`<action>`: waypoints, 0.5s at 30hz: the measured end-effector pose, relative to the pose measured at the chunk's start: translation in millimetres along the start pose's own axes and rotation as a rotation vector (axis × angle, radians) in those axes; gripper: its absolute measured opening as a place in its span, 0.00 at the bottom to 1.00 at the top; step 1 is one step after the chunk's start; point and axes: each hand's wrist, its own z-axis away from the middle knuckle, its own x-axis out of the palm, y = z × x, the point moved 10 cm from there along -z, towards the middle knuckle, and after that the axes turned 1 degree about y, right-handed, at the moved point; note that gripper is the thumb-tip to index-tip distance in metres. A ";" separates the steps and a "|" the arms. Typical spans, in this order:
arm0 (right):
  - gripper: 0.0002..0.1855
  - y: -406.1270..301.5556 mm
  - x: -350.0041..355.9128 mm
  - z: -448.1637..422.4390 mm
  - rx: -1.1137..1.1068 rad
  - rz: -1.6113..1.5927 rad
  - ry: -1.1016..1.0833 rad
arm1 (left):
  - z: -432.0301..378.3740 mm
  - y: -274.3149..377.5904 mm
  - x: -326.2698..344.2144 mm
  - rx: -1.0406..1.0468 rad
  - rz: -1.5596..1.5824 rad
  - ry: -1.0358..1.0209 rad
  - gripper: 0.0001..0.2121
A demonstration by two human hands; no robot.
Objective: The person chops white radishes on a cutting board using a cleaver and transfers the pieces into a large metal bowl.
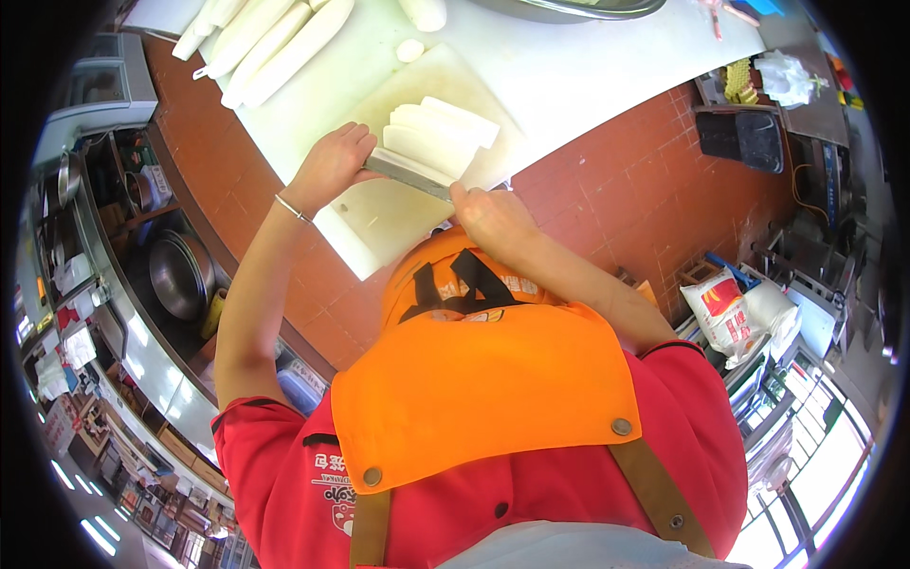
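A knife with a broad steel blade (409,176) lies lengthwise against the near side of a stack of white slices (434,135), which look like peeled radish. My right hand (492,219) grips the knife at its right end, covering the handle. At the blade's other end, my left hand (335,162) has its fingers curled over the far side and its thumb on the near side. Beneath them is a pale cutting board (398,227) on a white tabletop (561,92). A small white end piece (410,50) sits just past the board's far corner.
Several long peeled white radishes (284,50) are piled at the table's far left, and another (424,13) lies at the back. A steel bowl (569,10) stands beyond the board. Shelving with metal bowls (181,274) runs along the left; a black bin (739,141) stands right.
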 end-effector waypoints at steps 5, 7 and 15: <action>0.08 1.8 -0.6 3.3 0.021 0.024 0.016 | -4.6 7.8 -5.0 0.038 0.017 0.049 0.17; 0.09 1.7 -0.9 3.2 0.029 0.027 -0.008 | -5.3 6.1 -2.4 0.034 0.029 0.048 0.17; 0.09 0.2 1.8 0.9 0.064 0.004 -0.078 | -8.9 4.6 0.7 0.051 0.048 0.029 0.17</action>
